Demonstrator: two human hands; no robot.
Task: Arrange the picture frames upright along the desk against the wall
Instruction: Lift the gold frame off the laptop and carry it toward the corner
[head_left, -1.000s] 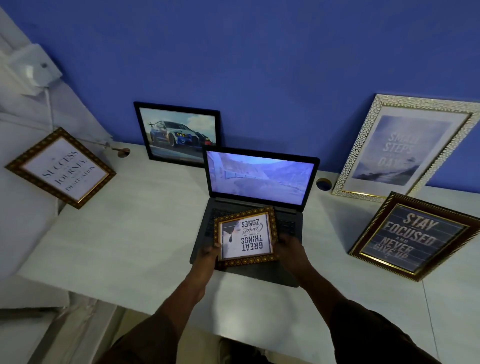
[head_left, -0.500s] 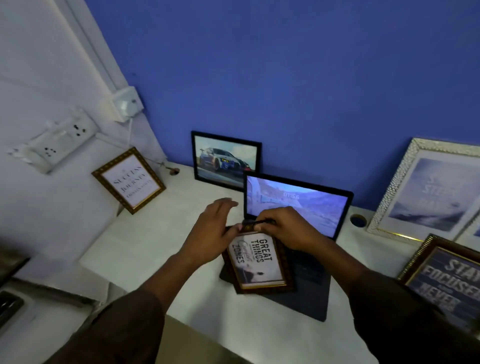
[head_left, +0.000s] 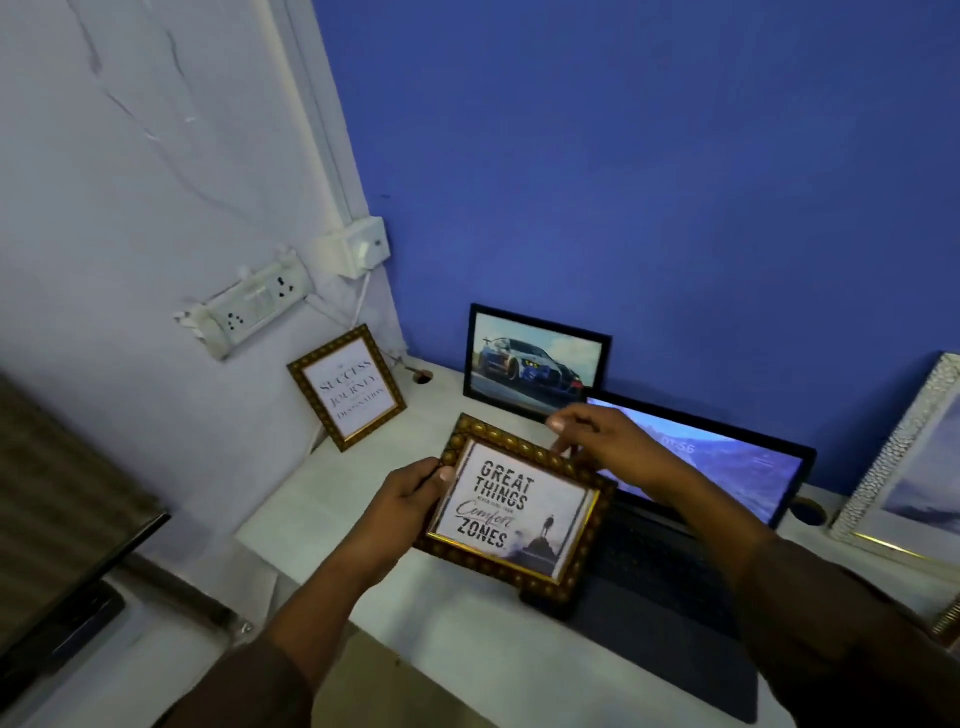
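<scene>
A small gold-beaded frame reading "Great Things Comfort Zones" (head_left: 511, 512) is held above the white desk (head_left: 332, 499), its text upright toward me. My left hand (head_left: 410, 499) grips its left edge. My right hand (head_left: 602, 441) rests fingers on its top right edge. A gold "Success Journey" frame (head_left: 347, 387) leans on the left white wall. A black car-picture frame (head_left: 535, 361) stands against the blue wall. A white textured frame (head_left: 904, 467) leans at the far right.
An open laptop (head_left: 691, 462) sits behind and right of the held frame, its keyboard partly under it. A socket strip (head_left: 249, 312) and adapter (head_left: 358, 247) are on the left wall. A dark screen (head_left: 62, 577) is at lower left.
The held frame has been turned from upside down to upright and moved left off the laptop keyboard. My view has swung left; the "Stay Focused" frame has left the view.
</scene>
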